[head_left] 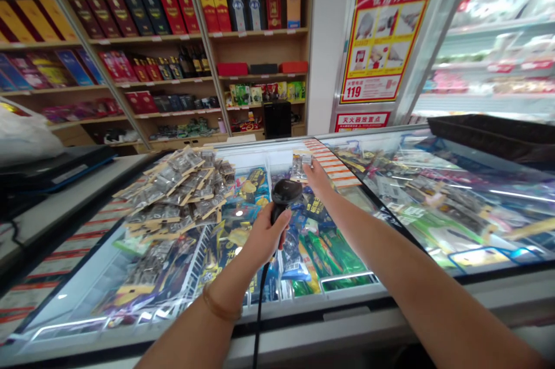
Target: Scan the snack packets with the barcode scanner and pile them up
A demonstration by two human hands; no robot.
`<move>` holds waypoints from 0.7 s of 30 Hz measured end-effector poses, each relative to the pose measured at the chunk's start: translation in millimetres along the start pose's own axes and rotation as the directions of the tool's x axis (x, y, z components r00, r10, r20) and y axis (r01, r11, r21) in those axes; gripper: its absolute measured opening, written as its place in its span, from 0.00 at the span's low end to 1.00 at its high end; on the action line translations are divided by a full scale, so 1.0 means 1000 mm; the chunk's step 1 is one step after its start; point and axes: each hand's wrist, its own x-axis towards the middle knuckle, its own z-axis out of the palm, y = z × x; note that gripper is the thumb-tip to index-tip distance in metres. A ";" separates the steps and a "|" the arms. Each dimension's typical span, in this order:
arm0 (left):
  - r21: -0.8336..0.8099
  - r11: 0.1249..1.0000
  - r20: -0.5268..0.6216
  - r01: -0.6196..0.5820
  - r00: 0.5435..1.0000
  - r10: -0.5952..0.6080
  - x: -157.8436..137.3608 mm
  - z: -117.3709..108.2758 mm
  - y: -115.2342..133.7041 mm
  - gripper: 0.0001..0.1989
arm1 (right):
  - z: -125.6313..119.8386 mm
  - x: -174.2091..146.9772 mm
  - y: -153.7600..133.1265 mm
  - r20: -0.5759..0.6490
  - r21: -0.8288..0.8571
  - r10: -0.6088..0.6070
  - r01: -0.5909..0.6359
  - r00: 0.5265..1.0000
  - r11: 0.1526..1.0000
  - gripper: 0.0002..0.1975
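Note:
My left hand [265,230] is closed around the handle of a black handheld barcode scanner [287,191]. Its cable [260,311] runs down toward me. Farther ahead, my right hand [319,179] pinches the edge of a small flat packet [298,168], see-through with dark contents and a pale label. The packet is just beyond the scanner head, over the glass freezer top; whether it touches the glass I cannot tell. To the left, similar packets with tan card edges lie in a heaped pile [177,189] on the glass.
Under the glass, the chest freezer [303,311] holds bagged frozen goods. A dark tray [494,137] rests at the right. Left are a counter with a dark flat device [65,166] and a white plastic bag [26,137]. Shelves of boxes [173,13] stand behind.

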 end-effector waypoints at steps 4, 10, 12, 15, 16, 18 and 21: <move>-0.146 0.989 -0.215 0.023 0.975 -0.054 0.001 0.006 0.013 0.28 | -0.002 0.004 -0.002 -0.115 -0.184 0.074 -0.094 0.991 0.978 0.19; -0.247 0.969 -0.338 0.000 0.937 -0.086 -0.020 -0.015 0.047 0.28 | 0.014 0.000 -0.017 -0.151 -0.251 0.108 -0.144 0.983 0.957 0.08; -0.235 0.971 -0.390 -0.044 0.919 -0.052 -0.033 -0.034 0.055 0.28 | 0.032 -0.004 -0.029 -0.091 -0.108 0.159 -0.168 0.983 0.980 0.10; -0.222 0.969 -0.494 -0.109 0.869 -0.015 -0.053 -0.067 0.060 0.28 | 0.068 -0.007 -0.058 0.079 0.052 0.119 -0.123 0.990 0.991 0.13; -0.221 0.967 -0.529 -0.124 0.849 -0.012 -0.059 -0.078 0.060 0.28 | 0.082 -0.007 -0.069 0.143 0.094 0.079 -0.093 0.987 0.991 0.14; -0.231 0.964 -0.584 -0.132 0.811 -0.029 -0.071 -0.098 0.059 0.27 | 0.112 -0.005 -0.095 0.241 0.176 0.005 -0.048 0.971 0.983 0.15; -0.255 0.958 -0.656 -0.130 0.751 -0.073 -0.085 -0.122 0.058 0.26 | 0.162 0.002 -0.132 0.316 0.236 -0.029 -0.049 0.948 0.970 0.16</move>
